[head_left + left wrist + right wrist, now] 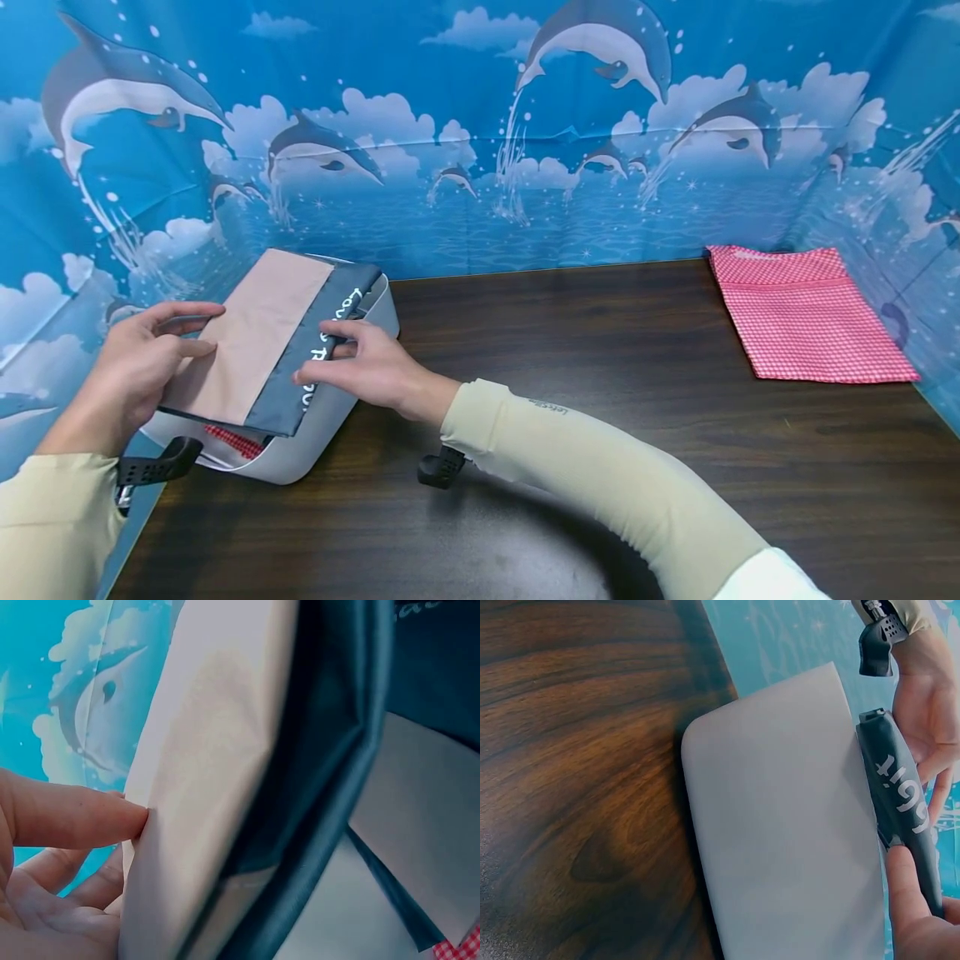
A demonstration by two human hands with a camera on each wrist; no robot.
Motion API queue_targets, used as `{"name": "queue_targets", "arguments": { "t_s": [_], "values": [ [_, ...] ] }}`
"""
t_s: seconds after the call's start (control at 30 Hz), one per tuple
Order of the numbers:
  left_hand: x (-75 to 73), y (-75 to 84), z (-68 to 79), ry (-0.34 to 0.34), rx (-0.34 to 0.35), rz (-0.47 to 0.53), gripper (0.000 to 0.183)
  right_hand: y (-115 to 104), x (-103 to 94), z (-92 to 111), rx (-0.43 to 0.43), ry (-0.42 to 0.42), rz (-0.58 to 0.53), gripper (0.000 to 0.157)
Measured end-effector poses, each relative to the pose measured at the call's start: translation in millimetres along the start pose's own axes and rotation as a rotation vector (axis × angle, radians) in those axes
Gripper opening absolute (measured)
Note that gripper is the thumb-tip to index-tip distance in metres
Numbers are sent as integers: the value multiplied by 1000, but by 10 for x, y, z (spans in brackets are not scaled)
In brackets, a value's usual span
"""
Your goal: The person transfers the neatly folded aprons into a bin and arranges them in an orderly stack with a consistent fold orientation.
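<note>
A folded cloth point(251, 333), pink with a dark blue band and white lettering, lies tilted across the top of a white bin point(326, 442). My left hand point(146, 358) pinches its left edge, the thumb on the pink side in the left wrist view. At the right edge, beside the lettering, my right hand point(367, 367) pinches the blue band between thumb and fingers. Dark blue folds point(330, 780) show along the layered edge. Under the cloth, a bit of red-and-white checked fabric point(236, 440) shows inside the bin; the rest of the contents is hidden.
A folded red-and-white checked cloth point(810, 317) lies at the far right of the dark wooden table point(562, 358). A blue dolphin-print curtain point(465, 167) hangs along the back and both sides. The bin stands close to the curtain at the left.
</note>
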State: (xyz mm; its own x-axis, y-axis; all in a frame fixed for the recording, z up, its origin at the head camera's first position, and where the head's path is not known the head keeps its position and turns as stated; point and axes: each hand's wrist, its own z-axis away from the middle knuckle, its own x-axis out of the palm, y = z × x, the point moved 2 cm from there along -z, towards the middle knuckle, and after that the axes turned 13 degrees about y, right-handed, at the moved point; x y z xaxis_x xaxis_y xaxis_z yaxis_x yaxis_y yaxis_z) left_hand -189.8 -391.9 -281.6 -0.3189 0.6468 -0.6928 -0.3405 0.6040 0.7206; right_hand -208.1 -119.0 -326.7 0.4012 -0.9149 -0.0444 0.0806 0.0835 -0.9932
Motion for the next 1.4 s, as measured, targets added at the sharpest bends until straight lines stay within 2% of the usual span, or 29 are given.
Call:
{"name": "queue_targets", "arguments": {
  "t_s": [0.63, 0.97, 1.4],
  "values": [
    [-27, -73, -100, -7, -1, -22, 53, 35, 93, -78, 15, -33, -33, 78],
    [-114, -43, -142, -17, -7, -35, 58, -13, 133, -107, 4, -29, -28, 78],
    [-178, -72, -174, 9, -52, -29, 54, -27, 189, -158, -4, -61, -26, 78]
  ]
}}
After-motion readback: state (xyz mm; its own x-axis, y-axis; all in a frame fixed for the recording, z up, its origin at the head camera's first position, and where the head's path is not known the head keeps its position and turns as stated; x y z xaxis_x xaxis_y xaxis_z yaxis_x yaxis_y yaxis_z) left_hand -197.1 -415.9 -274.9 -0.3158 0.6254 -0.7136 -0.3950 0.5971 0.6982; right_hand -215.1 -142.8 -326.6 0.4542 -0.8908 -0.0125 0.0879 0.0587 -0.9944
